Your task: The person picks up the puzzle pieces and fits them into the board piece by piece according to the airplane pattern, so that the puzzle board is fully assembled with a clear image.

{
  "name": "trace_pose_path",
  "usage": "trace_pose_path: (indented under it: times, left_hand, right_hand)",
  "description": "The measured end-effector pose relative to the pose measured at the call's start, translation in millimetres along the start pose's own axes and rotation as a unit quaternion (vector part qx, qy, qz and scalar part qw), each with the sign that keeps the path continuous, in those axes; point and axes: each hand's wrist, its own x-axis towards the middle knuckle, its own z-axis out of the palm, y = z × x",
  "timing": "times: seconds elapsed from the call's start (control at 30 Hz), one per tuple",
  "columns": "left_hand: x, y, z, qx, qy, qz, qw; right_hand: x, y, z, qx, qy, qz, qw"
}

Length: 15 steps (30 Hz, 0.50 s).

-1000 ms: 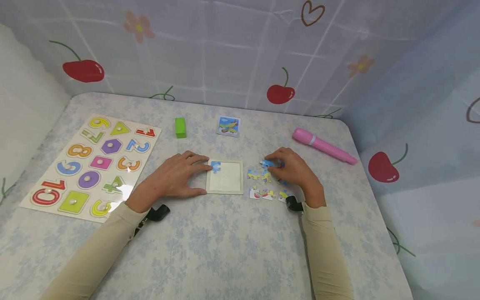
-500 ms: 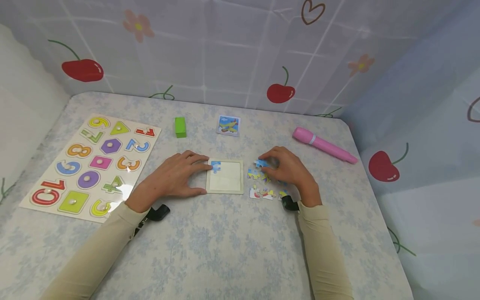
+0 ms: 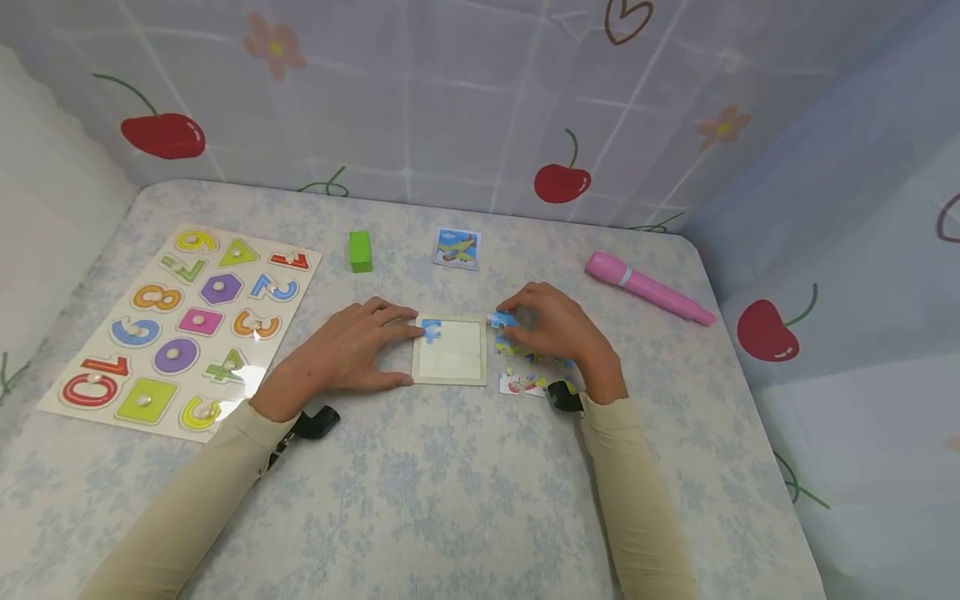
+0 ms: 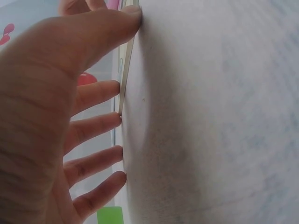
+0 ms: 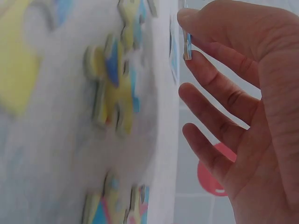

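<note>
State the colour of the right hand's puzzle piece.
The puzzle piece is mostly blue, seen best in the head view.

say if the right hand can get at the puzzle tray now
Likely yes: the right hand, pinching a blue piece, is just right of the puzzle tray; the left hand, at the opposite edge, leaves that side free.

From my end I can't count the loose puzzle pieces (image 3: 512,382); the right hand (image 3: 555,329) covers some in the head view. The blue piece (image 3: 501,320) it pinches turns only a thin edge to my right wrist view, where a yellow shape (image 5: 17,60) is blurred and cut off. My left wrist view crops the green block (image 4: 110,215).
</note>
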Motion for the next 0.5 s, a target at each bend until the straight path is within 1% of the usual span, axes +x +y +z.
trace_pose_path:
  times: [0.2, 0.5]
  left_hand:
    - [0.7, -0.2, 0.0, -0.002, 0.001, -0.003, 1.0000]
    - [0.6, -0.5, 0.0, -0.006, 0.002, -0.002, 1.0000]
  right_hand:
    - [11, -8, 2, -0.011, -0.009, -0.007, 1.000]
    - [23, -18, 11, -0.009, -0.020, -0.027, 0.999]
